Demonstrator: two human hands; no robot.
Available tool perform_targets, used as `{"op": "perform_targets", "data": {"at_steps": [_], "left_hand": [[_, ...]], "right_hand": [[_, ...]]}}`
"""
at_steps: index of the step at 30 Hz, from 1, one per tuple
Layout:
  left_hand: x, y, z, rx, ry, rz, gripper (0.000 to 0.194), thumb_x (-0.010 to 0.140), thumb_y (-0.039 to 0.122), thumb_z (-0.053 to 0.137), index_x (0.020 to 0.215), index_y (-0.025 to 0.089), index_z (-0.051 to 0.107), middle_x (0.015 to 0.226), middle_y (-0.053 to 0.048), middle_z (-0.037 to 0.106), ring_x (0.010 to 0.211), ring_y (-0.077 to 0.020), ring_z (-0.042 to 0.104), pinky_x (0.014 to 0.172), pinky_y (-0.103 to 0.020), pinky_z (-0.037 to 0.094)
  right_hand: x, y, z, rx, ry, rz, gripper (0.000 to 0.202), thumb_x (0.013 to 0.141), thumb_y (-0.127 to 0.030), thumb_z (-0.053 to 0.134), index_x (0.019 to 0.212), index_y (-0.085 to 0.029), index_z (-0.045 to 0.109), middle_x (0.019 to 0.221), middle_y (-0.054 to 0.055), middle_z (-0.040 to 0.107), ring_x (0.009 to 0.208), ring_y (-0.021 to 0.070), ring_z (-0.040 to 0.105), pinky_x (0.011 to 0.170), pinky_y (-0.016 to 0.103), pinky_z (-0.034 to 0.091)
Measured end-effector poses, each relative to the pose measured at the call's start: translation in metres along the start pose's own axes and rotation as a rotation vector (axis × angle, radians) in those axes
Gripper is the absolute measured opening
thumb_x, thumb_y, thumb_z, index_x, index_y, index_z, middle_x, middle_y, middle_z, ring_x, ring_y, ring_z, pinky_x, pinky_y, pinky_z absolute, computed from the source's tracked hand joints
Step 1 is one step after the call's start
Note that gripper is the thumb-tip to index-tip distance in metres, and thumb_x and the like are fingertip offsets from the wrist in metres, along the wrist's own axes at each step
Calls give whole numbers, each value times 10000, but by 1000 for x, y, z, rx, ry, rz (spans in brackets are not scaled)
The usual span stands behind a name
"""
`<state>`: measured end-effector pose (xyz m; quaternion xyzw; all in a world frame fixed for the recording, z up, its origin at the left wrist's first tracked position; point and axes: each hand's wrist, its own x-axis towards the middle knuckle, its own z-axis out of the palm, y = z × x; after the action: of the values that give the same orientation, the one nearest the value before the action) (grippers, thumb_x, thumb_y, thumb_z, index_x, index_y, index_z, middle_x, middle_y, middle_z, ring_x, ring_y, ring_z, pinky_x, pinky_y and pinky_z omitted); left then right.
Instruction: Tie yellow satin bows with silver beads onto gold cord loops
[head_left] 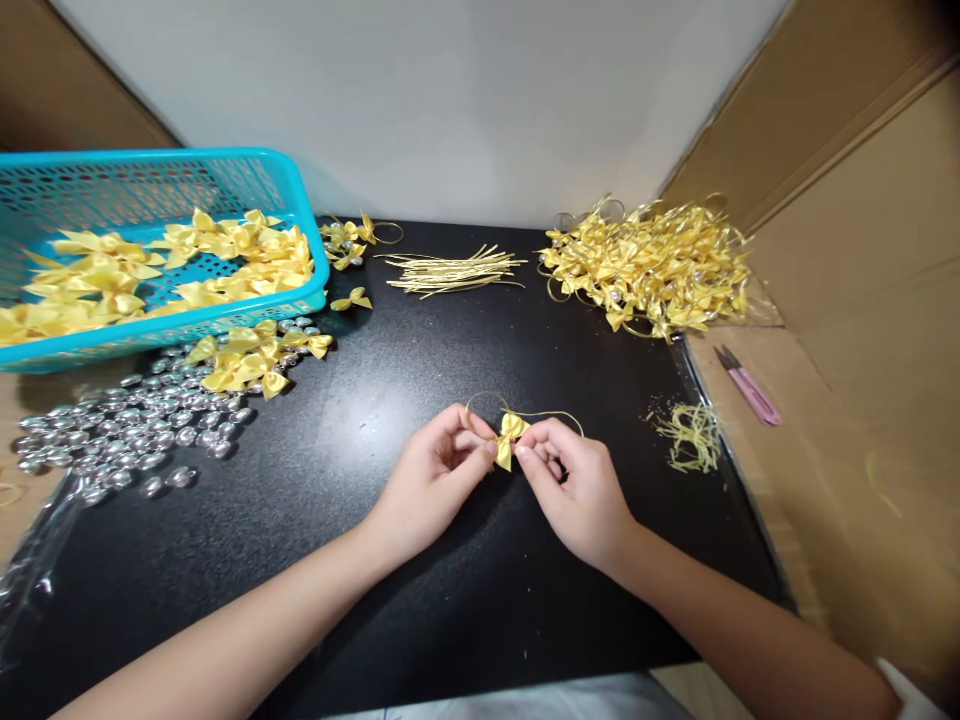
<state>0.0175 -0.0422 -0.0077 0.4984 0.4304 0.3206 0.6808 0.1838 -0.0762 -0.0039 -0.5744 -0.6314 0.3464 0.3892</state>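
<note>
A yellow ribbon bow is held between my two hands over the middle of the black table. My left hand pinches at its left side with thumb and forefinger. On its right side, the thumb and forefinger of my right hand are closed in the same way. From behind the bow a thin gold cord loops out to the left and right above my fingers. Exactly which part each fingertip grips, bow or cord, is partly hidden.
A turquoise basket of yellow bows stands at the left, with silver beads and loose bows before it. Gold cords lie at the back. Finished-looking bows are heaped at right, near pink snips and cord scraps.
</note>
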Motion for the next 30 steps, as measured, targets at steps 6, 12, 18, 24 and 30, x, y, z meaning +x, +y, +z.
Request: {"op": "perform_targets", "data": {"at_steps": [6,12,18,24,30], "left_hand": [[0,-1,1,-36,19,33,150,860,257,628,847,173,504,711,34,570,646,-84,507,619,-205,385],[-1,-3,2,5,33,55,138,863,244,619,843,169,505,713,30,571,653,-88,508,630,-210,386],[-1,-4,3,-17,20,73,142,864,233,624,837,171,499,731,28,583,672,-83,521,642,-200,395],[0,-1,3,-50,13,50,153,873,256,619,834,176,495,712,37,567,649,-74,507,612,-185,398],[-2,-1,2,189,40,176,61,897,228,579,903,190,532,805,9,577,717,-102,539,648,-218,459]], "right_hand": [[1,-1,-1,-33,-2,-12,146,877,-167,507,750,-150,577,529,-69,403,449,54,372,471,178,317],[1,-1,-1,-51,8,0,143,860,-152,525,729,-147,584,504,-83,355,433,44,348,461,174,293],[-1,-1,2,-39,16,13,137,883,-170,513,760,-155,572,528,-69,427,443,51,388,457,170,304],[-3,0,3,-30,-3,17,140,914,-195,489,790,-167,549,575,-49,500,480,66,451,503,175,351],[-3,2,4,-19,-16,24,135,923,-199,475,806,-174,536,584,-49,496,489,72,457,513,179,354]]}}
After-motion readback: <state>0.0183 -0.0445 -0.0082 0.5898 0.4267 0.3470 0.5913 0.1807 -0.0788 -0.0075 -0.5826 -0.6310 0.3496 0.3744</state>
